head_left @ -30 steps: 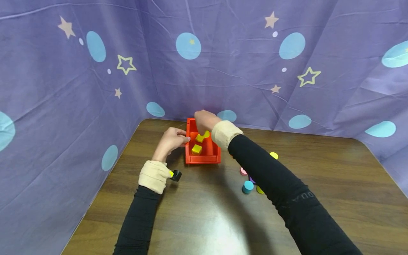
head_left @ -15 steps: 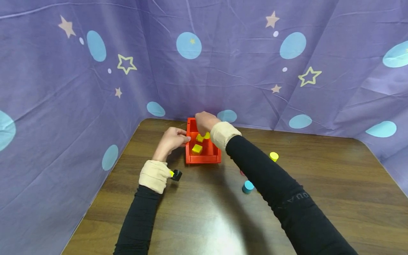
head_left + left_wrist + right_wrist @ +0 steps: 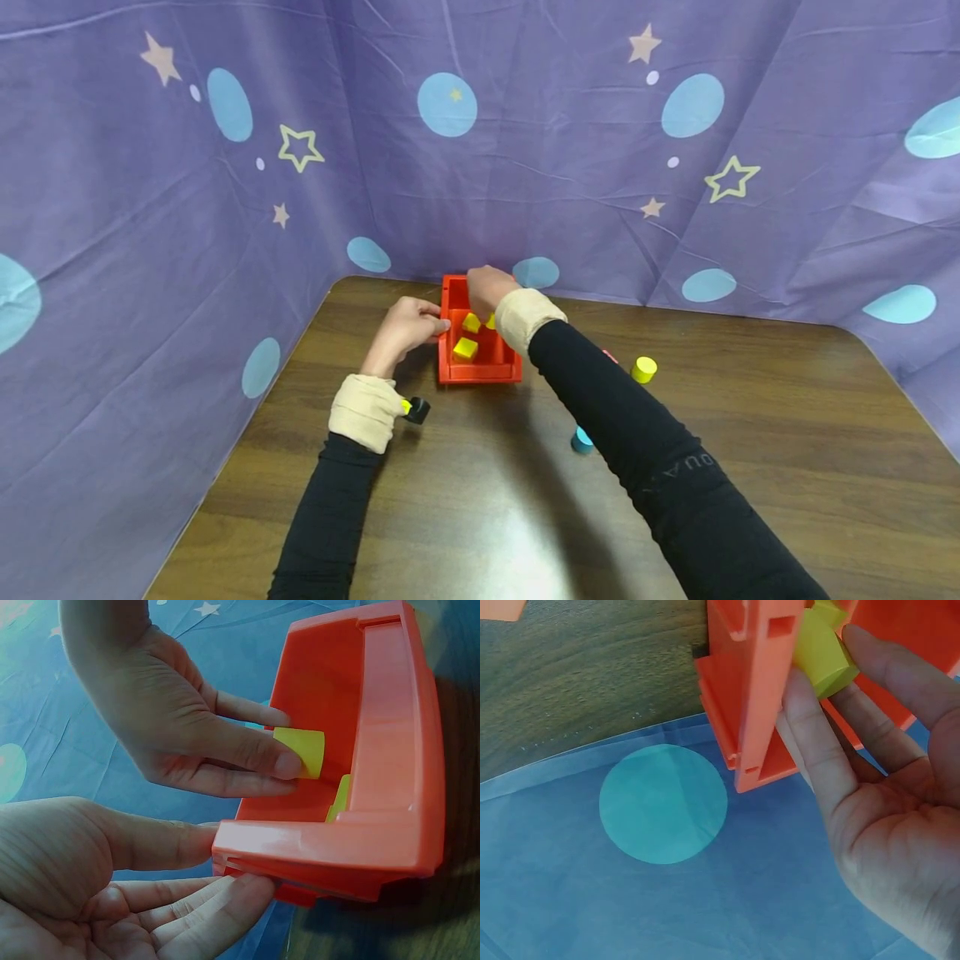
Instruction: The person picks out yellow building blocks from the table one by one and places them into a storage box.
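Observation:
A red open-topped box [image 3: 483, 372] stands at the far side of the table. My left hand [image 3: 407, 327] grips its left wall, with the thumb on one side and the fingers on the other in the left wrist view. My right hand [image 3: 489, 289] reaches down into the far part of the box. Between its thumb and fingers it pinches a yellow block [image 3: 306, 752], whose angular end [image 3: 831, 673] shows in the right wrist view. A yellow block [image 3: 466, 348] lies on the box floor nearer the front. Other yellow pieces lie close to the right hand, partly hidden by it.
Right of the box, a yellow cylinder [image 3: 643, 370] stands on the wooden table [image 3: 465, 500]. My right sleeve [image 3: 637, 433] partly covers a blue cylinder [image 3: 582, 441] and a pinkish-red piece [image 3: 610, 356]. A purple patterned cloth [image 3: 525, 167] rises behind the table.
My right hand has shifted slightly right and toward me inside the box. Its forearm has swung left, baring the yellow cylinder and covering other small pieces. The left hand keeps its hold.

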A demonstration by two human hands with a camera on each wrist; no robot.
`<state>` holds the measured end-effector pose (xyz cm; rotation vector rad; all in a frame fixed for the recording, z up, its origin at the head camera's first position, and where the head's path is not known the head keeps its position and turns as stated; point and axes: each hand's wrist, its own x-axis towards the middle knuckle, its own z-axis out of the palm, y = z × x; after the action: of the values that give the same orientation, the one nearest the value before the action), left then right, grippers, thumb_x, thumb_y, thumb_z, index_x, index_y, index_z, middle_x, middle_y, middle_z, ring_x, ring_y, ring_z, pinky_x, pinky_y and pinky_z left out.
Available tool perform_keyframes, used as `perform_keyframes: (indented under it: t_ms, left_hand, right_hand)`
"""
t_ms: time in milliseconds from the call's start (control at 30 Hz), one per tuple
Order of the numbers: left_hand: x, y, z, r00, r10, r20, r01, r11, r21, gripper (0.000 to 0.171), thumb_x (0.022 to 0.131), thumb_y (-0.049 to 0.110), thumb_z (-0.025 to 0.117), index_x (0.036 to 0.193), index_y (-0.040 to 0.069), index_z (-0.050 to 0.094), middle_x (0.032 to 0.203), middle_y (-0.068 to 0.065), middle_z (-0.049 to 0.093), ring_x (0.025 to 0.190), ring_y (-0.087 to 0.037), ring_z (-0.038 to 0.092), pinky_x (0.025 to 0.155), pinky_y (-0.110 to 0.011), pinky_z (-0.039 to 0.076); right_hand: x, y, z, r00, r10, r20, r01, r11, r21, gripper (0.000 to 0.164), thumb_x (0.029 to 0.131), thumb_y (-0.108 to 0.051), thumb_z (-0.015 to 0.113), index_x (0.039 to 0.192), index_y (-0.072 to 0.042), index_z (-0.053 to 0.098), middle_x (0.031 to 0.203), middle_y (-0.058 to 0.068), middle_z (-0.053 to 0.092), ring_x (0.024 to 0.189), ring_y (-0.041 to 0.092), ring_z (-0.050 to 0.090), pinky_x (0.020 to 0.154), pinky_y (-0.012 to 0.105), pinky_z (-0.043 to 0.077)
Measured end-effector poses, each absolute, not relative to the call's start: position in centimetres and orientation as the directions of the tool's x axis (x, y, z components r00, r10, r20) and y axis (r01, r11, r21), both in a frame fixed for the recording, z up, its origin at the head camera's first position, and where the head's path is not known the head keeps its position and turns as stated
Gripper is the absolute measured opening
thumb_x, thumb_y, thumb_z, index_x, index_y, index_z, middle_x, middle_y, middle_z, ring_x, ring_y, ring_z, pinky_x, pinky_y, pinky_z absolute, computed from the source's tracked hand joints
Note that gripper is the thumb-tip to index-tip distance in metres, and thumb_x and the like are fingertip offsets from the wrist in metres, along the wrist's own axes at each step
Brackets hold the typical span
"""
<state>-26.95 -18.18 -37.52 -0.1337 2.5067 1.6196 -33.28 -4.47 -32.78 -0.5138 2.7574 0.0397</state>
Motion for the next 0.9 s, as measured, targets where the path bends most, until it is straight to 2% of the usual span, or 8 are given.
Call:
perform_keyframes:
  t_ms: [167,600,900]
  left_hand:
    - [-27.01,-18.29,-37.37,-0.984,0.007,-0.178,-0.158,0.43,0.889,0.033,0.087,0.008,0.062,0.116,-0.006,0.06,0.11,-0.02,0.064,0.082,-0.021,0.068,0.085,-0.043,0.056]
    - [-26.99,-18.39,-37.45,-0.986,0.011,-0.165,-0.143,0.436,0.888,0.033,0.087,0.007,0.062,0.117,-0.007,0.06,0.11,-0.021,0.064,0.082,-0.02,0.067,0.083,-0.04,0.057]
    - [-26.94,-18.29,-37.41,-0.985,0.015,-0.171,-0.149,0.418,0.896,0.035,0.086,0.007,0.062,0.117,-0.008,0.059,0.11,-0.021,0.064,0.08,-0.019,0.067,0.087,-0.045,0.054]
  right_hand:
    - [-33.13,-4.24,-32.76,-0.878,-0.352,-0.324,-0.362,0.932,-0.03,0.018,0.078,-0.004,0.068,0.094,-0.007,0.061,0.092,0.005,0.059,0.076,0.02,0.051,0.061,0.026,0.048]
    - [-32.44,-4.11,-32.63,-0.877,-0.362,-0.316,-0.368,0.929,-0.043,0.014,0.082,-0.004,0.064,0.096,-0.006,0.06,0.09,0.007,0.057,0.076,0.021,0.053,0.06,0.026,0.047]
    - [-32.62,-4.09,-33.31,-0.886,-0.353,-0.301,-0.359,0.933,-0.038,0.011,0.085,-0.005,0.06,0.096,-0.006,0.061,0.09,0.006,0.058,0.075,0.02,0.052,0.061,0.026,0.051]
